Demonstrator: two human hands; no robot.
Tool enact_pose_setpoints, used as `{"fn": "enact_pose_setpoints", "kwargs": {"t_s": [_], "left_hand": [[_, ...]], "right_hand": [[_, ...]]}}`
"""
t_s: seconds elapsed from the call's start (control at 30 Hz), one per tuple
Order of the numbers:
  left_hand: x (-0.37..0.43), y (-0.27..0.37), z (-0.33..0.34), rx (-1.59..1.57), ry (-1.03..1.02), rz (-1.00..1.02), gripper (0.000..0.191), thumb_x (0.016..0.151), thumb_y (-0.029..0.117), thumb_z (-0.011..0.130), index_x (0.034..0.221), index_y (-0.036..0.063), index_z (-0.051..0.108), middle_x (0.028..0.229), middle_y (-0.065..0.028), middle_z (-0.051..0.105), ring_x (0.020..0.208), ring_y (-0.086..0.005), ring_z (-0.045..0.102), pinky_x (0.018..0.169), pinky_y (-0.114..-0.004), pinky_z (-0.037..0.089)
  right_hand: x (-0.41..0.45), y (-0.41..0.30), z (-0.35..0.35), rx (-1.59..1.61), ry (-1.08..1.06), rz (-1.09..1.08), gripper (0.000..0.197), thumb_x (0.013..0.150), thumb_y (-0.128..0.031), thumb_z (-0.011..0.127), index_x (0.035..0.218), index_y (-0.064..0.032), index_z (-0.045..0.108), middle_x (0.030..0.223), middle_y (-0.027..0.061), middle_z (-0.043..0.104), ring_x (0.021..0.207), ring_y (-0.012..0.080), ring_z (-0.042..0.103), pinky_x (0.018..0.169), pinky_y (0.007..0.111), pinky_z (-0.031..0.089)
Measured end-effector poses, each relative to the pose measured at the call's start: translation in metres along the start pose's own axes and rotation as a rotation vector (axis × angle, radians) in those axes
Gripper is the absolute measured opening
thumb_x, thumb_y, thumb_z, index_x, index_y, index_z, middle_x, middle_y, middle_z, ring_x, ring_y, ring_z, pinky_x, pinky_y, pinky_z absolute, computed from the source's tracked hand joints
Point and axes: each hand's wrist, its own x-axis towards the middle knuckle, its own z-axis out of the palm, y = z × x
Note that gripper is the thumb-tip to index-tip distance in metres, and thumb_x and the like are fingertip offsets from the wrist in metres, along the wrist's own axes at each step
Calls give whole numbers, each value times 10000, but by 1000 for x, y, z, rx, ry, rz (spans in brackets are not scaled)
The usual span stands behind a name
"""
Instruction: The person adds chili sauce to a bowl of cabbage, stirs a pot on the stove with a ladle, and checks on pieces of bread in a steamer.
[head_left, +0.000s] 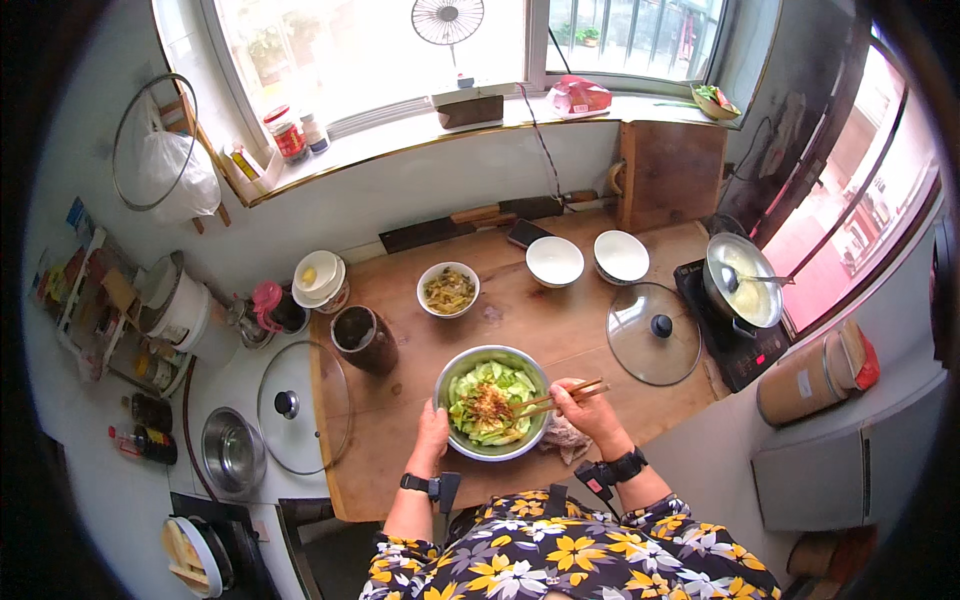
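Observation:
A metal bowl (493, 452) of chopped green vegetable (499, 379) stands near the front edge of a wooden table (427, 491). Reddish-brown seasoning (489, 409) lies on top of the vegetable. My left hand (432, 431) is at the bowl's left rim, its fingers against the outside wall and partly hidden. In my right hand (585, 411) is a pair of wooden chopsticks (541, 405), whose tips reach into the vegetable from the right. A crumpled cloth (566, 441) lies just right of the bowl, below my right hand.
Behind stand a bowl of cooked food (448, 290), two white bowls (554, 262) (622, 257) and a dark phone (527, 233). A brown jar (364, 341) is at left. Rightward lie a glass lid (652, 345) and a pan (742, 281) with a ladle on an induction cooker (739, 360).

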Motion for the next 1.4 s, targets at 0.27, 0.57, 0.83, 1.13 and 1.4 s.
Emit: {"fn": "enact_pose_setpoints", "kwargs": {"t_s": [0.27,0.57,0.83,1.13,1.4], "left_hand": [[-5,8,-17,-100,3,-23,302,809,11,344,1077,-12,481,986,-90,564,869,-148,532,793,-280,438],[-11,3,-20,-64,23,-53,255,827,32,389,1060,5,489,966,-72,563,834,-138,533,761,-265,445],[-17,9,-13,25,65,-83,251,850,36,380,1077,2,483,976,-76,568,844,-148,537,776,-280,445],[-16,11,-15,-36,24,-38,289,825,5,372,1094,-13,476,1003,-79,564,891,-151,535,808,-276,431],[-11,-2,-27,-29,41,-55,248,816,18,392,1048,-21,472,975,-110,557,851,-174,541,767,-291,457]], "right_hand": [[10,-18,27,141,-1,-103,156,874,-131,512,865,14,567,671,25,554,554,83,513,493,221,426],[26,12,12,320,81,-51,152,880,-166,512,843,-30,569,644,10,546,518,68,519,464,192,442],[36,54,9,155,164,-50,182,883,-208,500,816,-44,539,624,21,533,482,71,502,427,193,422],[58,85,-7,529,147,335,280,881,-313,463,860,-48,550,647,47,554,442,114,524,402,227,445],[55,96,16,540,94,434,297,847,-346,523,834,-50,546,614,35,538,450,115,514,387,223,418]]}}
